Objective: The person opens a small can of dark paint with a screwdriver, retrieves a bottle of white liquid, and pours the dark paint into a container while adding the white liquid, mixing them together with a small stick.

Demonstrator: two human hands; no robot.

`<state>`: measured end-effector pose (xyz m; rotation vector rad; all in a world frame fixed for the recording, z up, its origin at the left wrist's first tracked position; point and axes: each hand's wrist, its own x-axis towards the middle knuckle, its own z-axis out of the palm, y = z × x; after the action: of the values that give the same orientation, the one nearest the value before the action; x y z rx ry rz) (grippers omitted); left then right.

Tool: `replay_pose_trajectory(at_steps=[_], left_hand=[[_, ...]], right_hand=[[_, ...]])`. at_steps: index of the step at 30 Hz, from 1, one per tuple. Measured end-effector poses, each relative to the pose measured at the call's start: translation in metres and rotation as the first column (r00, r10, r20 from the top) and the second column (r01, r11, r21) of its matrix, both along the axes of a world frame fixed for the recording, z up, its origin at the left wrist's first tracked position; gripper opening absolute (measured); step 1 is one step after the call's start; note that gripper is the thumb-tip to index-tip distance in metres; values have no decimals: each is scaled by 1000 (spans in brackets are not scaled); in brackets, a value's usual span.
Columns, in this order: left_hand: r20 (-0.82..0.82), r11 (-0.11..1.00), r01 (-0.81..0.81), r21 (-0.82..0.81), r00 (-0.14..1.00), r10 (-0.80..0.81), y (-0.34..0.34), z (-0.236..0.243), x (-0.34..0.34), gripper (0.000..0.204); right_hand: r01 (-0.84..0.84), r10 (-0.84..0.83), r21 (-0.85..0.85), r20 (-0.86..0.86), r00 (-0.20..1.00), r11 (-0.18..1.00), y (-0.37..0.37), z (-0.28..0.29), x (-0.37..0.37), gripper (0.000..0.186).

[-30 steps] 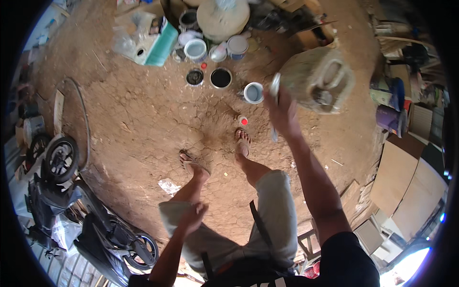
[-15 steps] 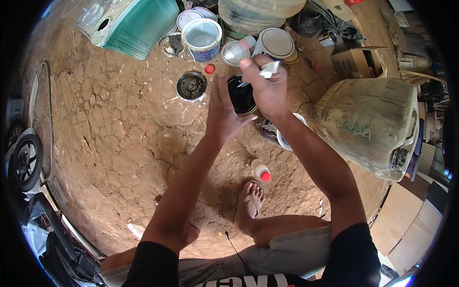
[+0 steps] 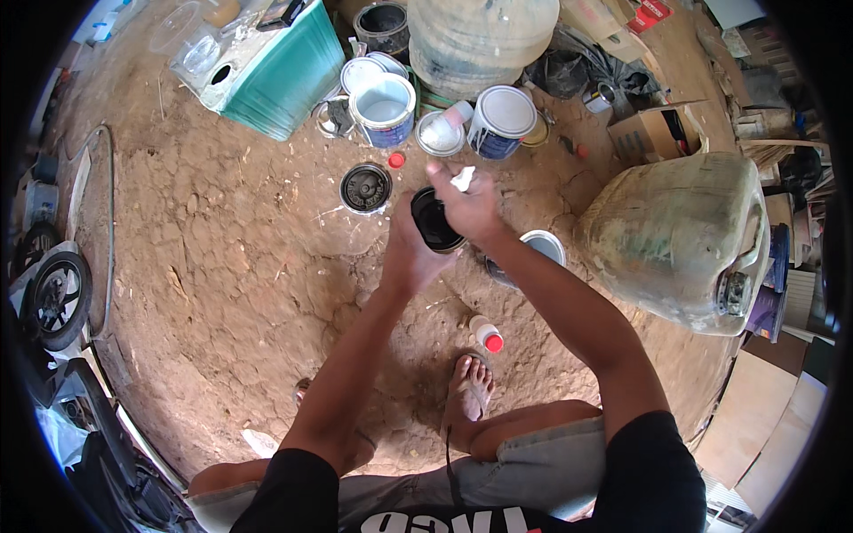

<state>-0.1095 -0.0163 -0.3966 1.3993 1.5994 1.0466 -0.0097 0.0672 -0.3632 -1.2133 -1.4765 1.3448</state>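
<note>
black tin (image 3: 434,224) is at the dirt floor's (image 3: 240,266) cluttered far edge, raised or resting, i cannot tell. the left hand (image 3: 410,253) curls around its near-left side, seemingly to steady it, leaving the mouth uncovered for the right hand (image 3: 471,211), closed around a white object (image 3: 463,178) above the rim.

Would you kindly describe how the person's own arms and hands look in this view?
The left hand and right hand are ungloved. Short, plain black sleeves cover the upper arms, leaving the forearms bare, with no watch or band visible.
</note>
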Motion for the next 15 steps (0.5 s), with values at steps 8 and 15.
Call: replay_pose_trajectory(at_steps=[8,15], left_hand=[[0,998,-19,66,1000,19,-20,-28,-11,130],[79,996,-34,86,997,27,-24,-24,-4,126]], right_hand=[[-249,263,-129,105,959,960,-18,1,-7,38],[-242,242,-48,2,970,969,-9,-7,-18,38]])
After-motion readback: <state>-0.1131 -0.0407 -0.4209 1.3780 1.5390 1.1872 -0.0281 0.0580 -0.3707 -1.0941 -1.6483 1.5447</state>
